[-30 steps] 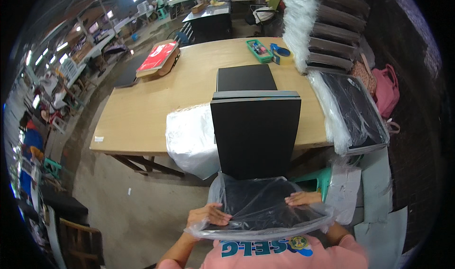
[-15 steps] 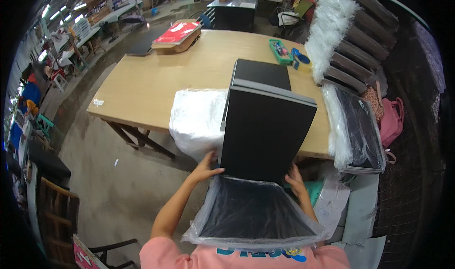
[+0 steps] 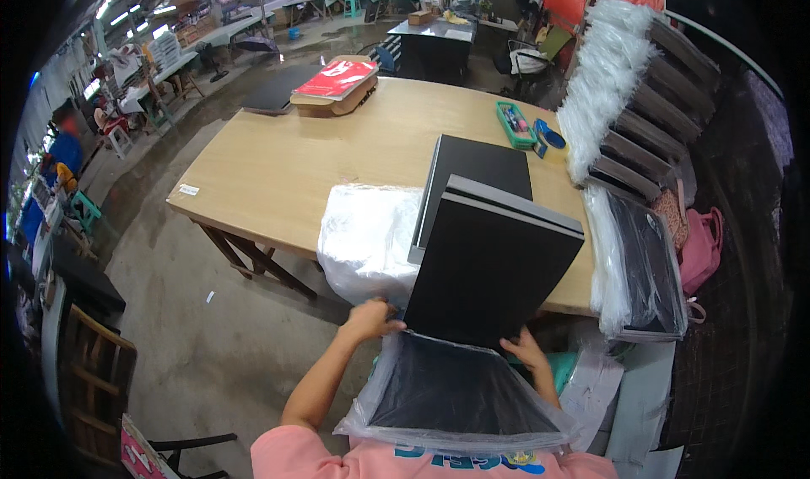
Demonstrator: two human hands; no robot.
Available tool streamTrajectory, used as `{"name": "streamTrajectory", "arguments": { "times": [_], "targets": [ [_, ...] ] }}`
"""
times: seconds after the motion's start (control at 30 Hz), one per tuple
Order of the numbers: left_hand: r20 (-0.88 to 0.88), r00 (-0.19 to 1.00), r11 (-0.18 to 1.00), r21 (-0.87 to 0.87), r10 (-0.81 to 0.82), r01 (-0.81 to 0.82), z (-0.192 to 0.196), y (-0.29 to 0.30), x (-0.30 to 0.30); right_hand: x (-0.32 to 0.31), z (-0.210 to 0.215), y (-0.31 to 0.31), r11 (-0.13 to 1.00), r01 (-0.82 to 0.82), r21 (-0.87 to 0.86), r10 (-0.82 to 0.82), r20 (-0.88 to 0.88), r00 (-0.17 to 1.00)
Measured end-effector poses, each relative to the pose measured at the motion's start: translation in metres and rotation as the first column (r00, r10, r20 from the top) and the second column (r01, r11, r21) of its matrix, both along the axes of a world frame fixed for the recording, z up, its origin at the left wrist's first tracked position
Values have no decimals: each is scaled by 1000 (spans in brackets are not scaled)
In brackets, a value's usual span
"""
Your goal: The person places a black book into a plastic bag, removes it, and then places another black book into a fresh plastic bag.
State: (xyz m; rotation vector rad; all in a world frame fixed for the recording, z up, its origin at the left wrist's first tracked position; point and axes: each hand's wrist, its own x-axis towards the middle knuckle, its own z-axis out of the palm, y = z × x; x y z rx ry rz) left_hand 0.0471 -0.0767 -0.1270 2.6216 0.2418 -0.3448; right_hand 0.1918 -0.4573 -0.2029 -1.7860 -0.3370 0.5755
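Tilted against the near edge of the wooden desk (image 3: 278, 167), the black panel (image 3: 494, 272) sits half inside a clear plastic bag (image 3: 460, 395), whose mouth the left hand (image 3: 371, 319) and right hand (image 3: 525, 350) apparently grip, fingers closed on the film.

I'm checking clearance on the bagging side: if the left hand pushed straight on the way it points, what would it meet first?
The left hand points forward and slightly right, so it would probably meet the black panel's lower left edge first; the white plastic bags lie just beyond, though depth is unclear.
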Motion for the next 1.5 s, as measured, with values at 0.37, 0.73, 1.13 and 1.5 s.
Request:
{"name": "streamTrajectory", "arguments": {
  "times": [0.37,0.73,1.13,1.5],
  "targets": [
    [617,748,856,226,244,-466,68,145,73,-1,328,91,691,-537,-483,720,395,571],
    [877,414,793,66,243,-605,65,147,86,31,367,171,613,-538,-579,785,526,328],
    [814,439,911,-248,381,-331,128,119,118,110,307,372,637,-455,-622,756,620,210],
    [871,464,959,-26,161,-283,126,139,112,145,277,403,798,-429,-424,590,694,412]
  ]
}}
